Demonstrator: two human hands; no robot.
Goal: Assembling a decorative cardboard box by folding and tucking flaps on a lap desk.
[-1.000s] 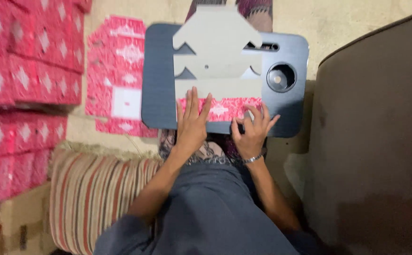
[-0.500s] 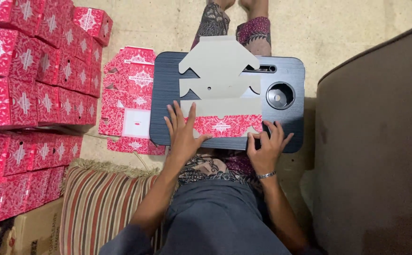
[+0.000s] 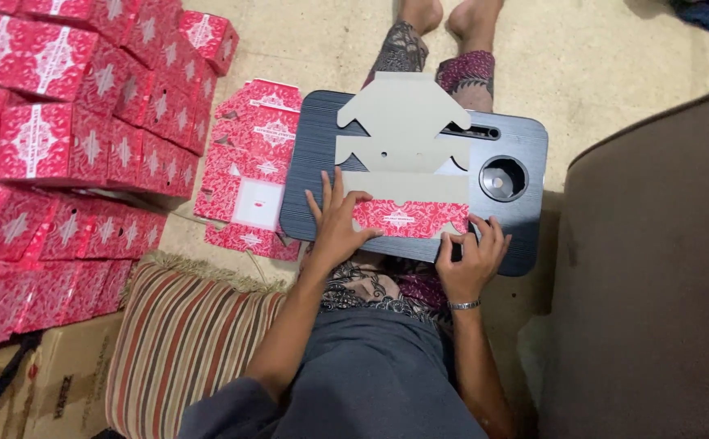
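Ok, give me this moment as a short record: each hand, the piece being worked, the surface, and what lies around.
left hand: flat on the near fold of the card blank
right hand: fingertips pinching the blank's near right edge
card blank: unfolded, grey side up, near flap folded back showing red pattern
surface: dark lap tray with round cup recess
left of tray: flat red blanks on the floor
far left: stacked red boxes
near left: striped cushion

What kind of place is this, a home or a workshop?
Most likely a room in a home, used for handwork. The person sits on the floor with a lap desk over the legs, a striped cushion alongside. Both hands, left hand and right hand, press a flat box blank, near stacked red boxes.
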